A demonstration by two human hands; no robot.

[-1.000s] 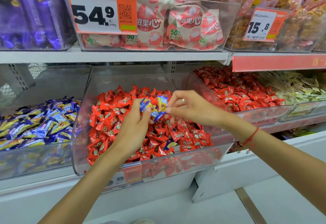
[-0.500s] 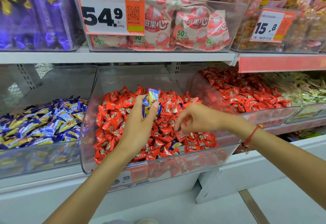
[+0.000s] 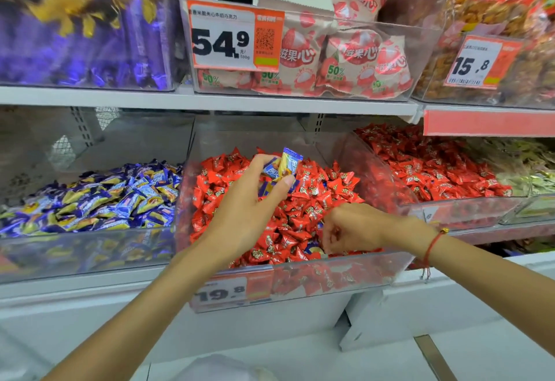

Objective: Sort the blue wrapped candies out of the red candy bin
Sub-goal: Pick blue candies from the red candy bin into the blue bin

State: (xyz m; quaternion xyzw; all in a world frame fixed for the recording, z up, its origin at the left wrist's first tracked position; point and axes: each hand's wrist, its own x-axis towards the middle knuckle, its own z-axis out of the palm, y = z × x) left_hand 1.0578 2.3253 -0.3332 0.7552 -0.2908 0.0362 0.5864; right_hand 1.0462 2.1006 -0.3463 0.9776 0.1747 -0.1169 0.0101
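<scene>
**Blue strays in a red heap**

Blue foil sticks up out of the left hand [image 3: 255, 200]: a small clutch of blue candies [image 3: 283, 166], pinched between thumb and curled fingers, held over the middle of the red bin [image 3: 300, 278]. The topmost wrapper stands nearly upright, its long axis pointing up and a little right.

Lower down, at the front of the bin, one more blue candy [image 3: 312, 249] peeks out from among the red candies [image 3: 315, 197]. Only a corner of it shows, so I can't tell which way it lies. The right hand [image 3: 351, 229] is right beside it, fingers curled downward into the heap just to the candy's right. Whether they have hold of anything I can't make out; the fingertips are sunk among the wrappers.

That is the relation that matters, I'd say: the stray sits to the left of the right hand's fingertips and almost touching them, while the left hand is higher, further back and already full. The right hand looks like the one to take it.

The blue bin [image 3: 90, 248] stands directly left of the red one, wall to wall, so the left hand is the nearer for dropping its load there. Further right sits another bin of red sweets [image 3: 435, 170]; price tags [image 3: 234, 38] hang on the shelf above.
</scene>
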